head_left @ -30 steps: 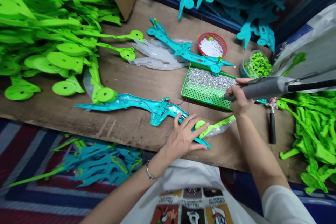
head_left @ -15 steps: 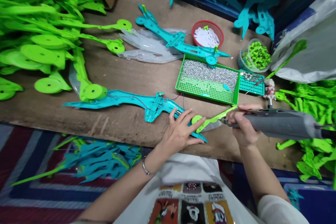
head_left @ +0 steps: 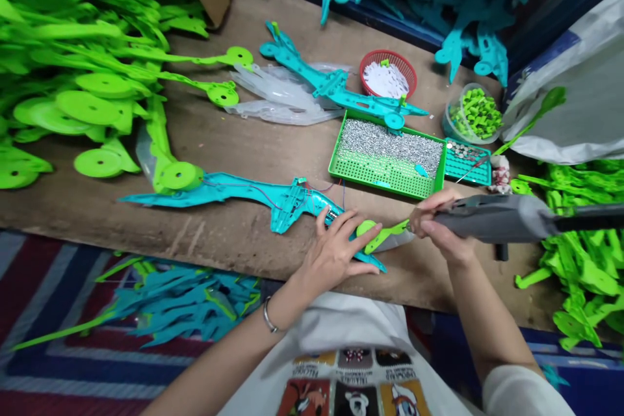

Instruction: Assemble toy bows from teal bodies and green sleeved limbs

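On the brown surface (head_left: 209,136), a turquoise plastic bow-shaped frame (head_left: 238,188) reaches toward ten o'clock from beneath the spread left hand (head_left: 336,246); at three, the right hand (head_left: 442,224) wraps its grip round a grey cylindrical driver (head_left: 502,218), best kept square.

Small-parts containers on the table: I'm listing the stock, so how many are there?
4: the green tray of metal bits, the red basket behind it, the clear tub right of the basket, and the teal tray beside the green one. Others may be hidden.
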`<state>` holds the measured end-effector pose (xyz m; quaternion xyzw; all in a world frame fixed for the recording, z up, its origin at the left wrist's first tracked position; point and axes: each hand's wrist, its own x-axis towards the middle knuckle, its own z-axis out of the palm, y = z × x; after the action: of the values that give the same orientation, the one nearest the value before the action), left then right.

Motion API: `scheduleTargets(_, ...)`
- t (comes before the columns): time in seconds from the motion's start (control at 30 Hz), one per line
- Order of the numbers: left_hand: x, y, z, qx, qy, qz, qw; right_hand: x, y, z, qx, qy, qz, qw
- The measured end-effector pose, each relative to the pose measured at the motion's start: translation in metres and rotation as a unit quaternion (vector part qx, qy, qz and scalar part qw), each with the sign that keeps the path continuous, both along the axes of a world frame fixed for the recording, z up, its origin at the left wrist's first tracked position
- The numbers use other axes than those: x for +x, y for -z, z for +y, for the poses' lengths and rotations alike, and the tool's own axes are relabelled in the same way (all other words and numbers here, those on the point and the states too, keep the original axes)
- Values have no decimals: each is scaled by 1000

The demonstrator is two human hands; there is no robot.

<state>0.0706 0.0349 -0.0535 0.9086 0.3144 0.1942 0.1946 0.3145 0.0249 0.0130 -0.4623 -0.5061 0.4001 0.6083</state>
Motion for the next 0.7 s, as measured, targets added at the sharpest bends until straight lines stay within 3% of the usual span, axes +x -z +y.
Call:
scheduleTargets(0.07, 0, 0, 1, -3, 0, -3, 1000, 4, -9, 19, 69, 34, 6, 997)
scheduleTargets(0.13, -1, -1, 1, -5, 0, -3, 1000, 7, -10, 41, 122, 137, 11, 983)
scheduleTargets(0.23, -1, -1, 1, -5, 1, -6, 1000, 13, 1, 69, 111, 239, -4, 965)
scheduleTargets(0.43, -2, -1, 1, -8, 2, -7, 1000, 20, 28, 86, 97, 230, -18, 968)
scheduleTargets(0.7, -2, 0, 2, -7, 4, -17, 1000, 22, 33, 90, 85, 233, -25, 968)
